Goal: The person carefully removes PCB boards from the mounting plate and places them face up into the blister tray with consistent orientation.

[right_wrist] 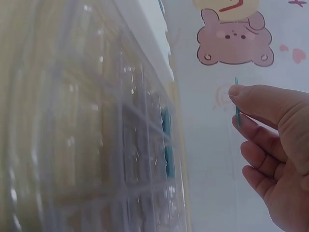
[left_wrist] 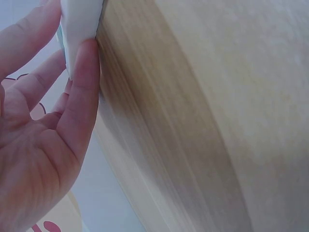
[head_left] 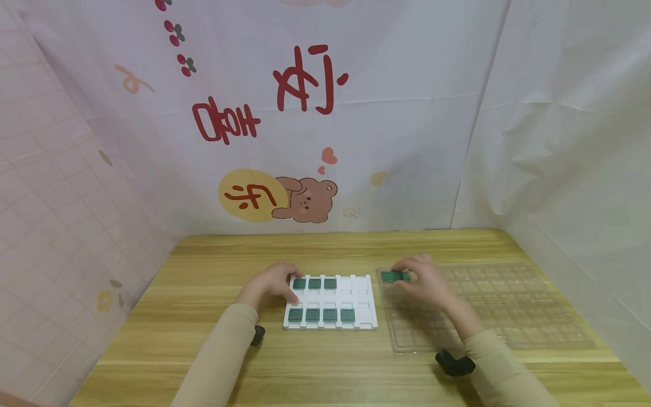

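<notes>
My left hand point(head_left: 275, 281) grips the left edge of a white tray point(head_left: 330, 296), whose edge shows between thumb and fingers in the left wrist view. Three square green circuit chips point(head_left: 315, 284) sit in its far row, and several others point(head_left: 330, 315) fill slots of its near row. My right hand point(head_left: 424, 278) is over the far left corner of a clear plastic tray point(head_left: 404, 343). Between thumb and forefinger it pinches a thin green chip point(right_wrist: 237, 104), seen edge-on in the right wrist view and held above the tray. More green chips point(right_wrist: 168, 159) lie in the clear tray's compartments.
The clear tray stretches far to the right along the wooden table point(head_left: 203, 362). White printed cloth point(head_left: 407, 113) hangs behind the table and down both sides. A black band piece point(head_left: 455, 363) sits at the right wrist, another point(head_left: 258, 336) at the left.
</notes>
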`<state>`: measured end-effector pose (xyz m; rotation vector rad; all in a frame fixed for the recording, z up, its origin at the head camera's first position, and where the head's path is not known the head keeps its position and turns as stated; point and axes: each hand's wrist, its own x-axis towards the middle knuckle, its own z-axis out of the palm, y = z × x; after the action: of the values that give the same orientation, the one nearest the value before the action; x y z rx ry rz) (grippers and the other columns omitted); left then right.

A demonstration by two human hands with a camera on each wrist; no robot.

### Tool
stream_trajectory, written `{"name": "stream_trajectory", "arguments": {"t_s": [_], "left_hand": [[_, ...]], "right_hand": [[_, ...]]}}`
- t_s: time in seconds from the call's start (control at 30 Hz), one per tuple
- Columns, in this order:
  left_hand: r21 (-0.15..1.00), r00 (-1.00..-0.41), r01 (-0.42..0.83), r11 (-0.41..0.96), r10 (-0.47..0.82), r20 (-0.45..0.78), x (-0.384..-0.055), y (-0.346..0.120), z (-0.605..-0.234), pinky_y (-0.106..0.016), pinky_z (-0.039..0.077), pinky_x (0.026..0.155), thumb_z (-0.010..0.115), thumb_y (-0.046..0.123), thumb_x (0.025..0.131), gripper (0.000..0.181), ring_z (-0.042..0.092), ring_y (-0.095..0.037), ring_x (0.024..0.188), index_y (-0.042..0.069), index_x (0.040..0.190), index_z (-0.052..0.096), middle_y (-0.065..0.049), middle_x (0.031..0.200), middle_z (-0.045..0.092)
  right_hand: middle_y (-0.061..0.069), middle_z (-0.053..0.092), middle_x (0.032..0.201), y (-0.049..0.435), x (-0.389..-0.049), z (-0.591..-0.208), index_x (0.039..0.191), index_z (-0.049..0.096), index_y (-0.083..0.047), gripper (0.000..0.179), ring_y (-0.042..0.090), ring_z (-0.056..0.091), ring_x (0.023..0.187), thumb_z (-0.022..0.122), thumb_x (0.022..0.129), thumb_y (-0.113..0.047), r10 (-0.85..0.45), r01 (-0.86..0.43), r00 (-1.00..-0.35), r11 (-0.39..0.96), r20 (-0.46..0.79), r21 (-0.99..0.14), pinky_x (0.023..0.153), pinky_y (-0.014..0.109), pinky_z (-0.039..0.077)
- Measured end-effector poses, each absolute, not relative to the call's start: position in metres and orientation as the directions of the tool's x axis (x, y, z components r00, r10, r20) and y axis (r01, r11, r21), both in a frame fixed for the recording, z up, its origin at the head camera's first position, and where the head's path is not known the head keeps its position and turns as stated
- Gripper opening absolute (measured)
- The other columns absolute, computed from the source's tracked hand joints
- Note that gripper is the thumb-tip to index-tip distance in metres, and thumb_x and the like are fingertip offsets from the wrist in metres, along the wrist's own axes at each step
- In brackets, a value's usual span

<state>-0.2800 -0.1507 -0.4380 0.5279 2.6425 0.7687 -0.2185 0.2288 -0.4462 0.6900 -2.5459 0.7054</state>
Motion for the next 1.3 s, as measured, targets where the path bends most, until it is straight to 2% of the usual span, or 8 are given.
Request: {"name": "stream_trajectory", "arguments": {"t_s": [0.63,0.9,1.3], "left_hand": [[0.562,-0.874,0.262,0.785,0.44,-0.207,-0.28,-0.149,-0.439,-0.046,0.039,0.103,0.092,0.011,0.067,0.056,0.049,-0.025,0.112,0.008,0.118,0.068,-0.006,0.121,0.058],[0.554,-0.876,0.258,0.791,0.434,-0.212,-0.282,-0.15,-0.44,-0.046,0.038,0.104,0.092,0.013,0.068,0.056,0.049,-0.025,0.113,0.009,0.118,0.068,-0.005,0.121,0.058],[0.556,-0.873,0.259,0.789,0.438,-0.215,-0.28,-0.151,-0.439,-0.046,0.04,0.102,0.092,0.013,0.067,0.057,0.049,-0.024,0.109,0.009,0.118,0.068,-0.005,0.119,0.058]], "right_hand": [[0.008,0.07,0.101,0.262,-0.223,-0.443,0.102,0.072,-0.005,0.026,0.034,0.058,0.099,0.082,0.078,-0.006,-0.36,-0.524,-0.824,0.776,0.437,-0.351,0.087,0.052,0.043],[0.01,0.07,0.102,0.269,-0.227,-0.447,0.102,0.072,-0.003,0.028,0.036,0.058,0.099,0.083,0.077,-0.003,-0.362,-0.517,-0.832,0.781,0.42,-0.351,0.089,0.053,0.041],[0.012,0.069,0.103,0.275,-0.232,-0.444,0.103,0.071,-0.002,0.025,0.038,0.057,0.101,0.08,0.08,-0.003,-0.373,-0.488,-0.857,0.809,0.354,-0.327,0.089,0.054,0.042]]}}
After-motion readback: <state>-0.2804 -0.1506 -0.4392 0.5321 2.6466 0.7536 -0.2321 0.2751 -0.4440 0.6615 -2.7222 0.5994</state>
